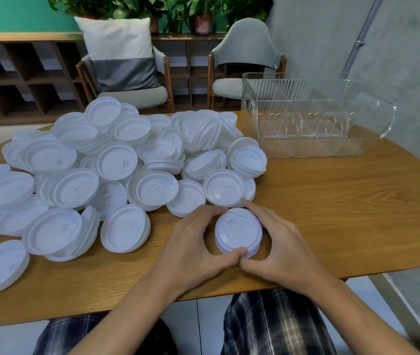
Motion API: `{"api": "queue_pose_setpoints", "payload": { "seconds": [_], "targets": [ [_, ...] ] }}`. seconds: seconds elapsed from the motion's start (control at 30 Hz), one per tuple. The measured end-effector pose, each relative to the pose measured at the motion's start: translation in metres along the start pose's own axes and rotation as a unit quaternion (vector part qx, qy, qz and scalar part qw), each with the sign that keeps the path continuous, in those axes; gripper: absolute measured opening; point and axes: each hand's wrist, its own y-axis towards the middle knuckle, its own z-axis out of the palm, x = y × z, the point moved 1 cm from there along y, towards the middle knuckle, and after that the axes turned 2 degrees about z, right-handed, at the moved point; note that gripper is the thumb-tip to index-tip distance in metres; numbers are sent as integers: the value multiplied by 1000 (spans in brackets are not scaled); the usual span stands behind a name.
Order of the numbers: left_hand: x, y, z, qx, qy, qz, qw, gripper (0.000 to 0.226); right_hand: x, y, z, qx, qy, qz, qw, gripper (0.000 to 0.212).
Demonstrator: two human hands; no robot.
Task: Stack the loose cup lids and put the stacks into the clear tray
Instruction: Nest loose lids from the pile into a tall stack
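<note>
Several white cup lids sit nested in a short stack (238, 230) on the wooden worktop (344, 213), near its six o'clock edge, with both hands ringed round it. The left hand (193, 244) comes in from the stack's nine o'clock. Its fingers (205, 211) arch over the far rim and its thumb presses the near rim. The right hand (283, 242) mirrors it from three o'clock, with fingers (258, 210) bent round the far side. Its thumb lies low at the near side, tip touching the left thumb. Both sets of fingers are thus grasping the stack between them.

At twelve o'clock of the stack, just beside the right index fingertip, a single lid (223, 187) lies face up. From there a big heap of loose lids (96, 162) spreads toward nine, ten and eleven o'clock over the worktop's left half. Some lie flat, some are tilted on edge, and some are nested in short runs.

At one o'clock, well apart from the stack, stands the clear tray (293, 147), with ribbed walls and dividers inside.

Beyond the worktop, toward twelve o'clock, are two grey chairs (247, 47), one carrying a white-and-grey cushion (119, 49). Behind them are a dark wooden shelf unit (19, 78) and potted plants (201, 11). Below the six o'clock edge, plaid trousers (275, 326) show.
</note>
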Motion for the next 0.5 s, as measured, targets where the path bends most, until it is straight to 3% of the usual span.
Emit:
{"api": "queue_pose_setpoints", "payload": {
  "seconds": [0.5],
  "targets": [
    [6, 0, 2, -8, 16, -57, 998, 58, 2, 1, -1, 19, -6, -8, 1000, 87]
  ]
}}
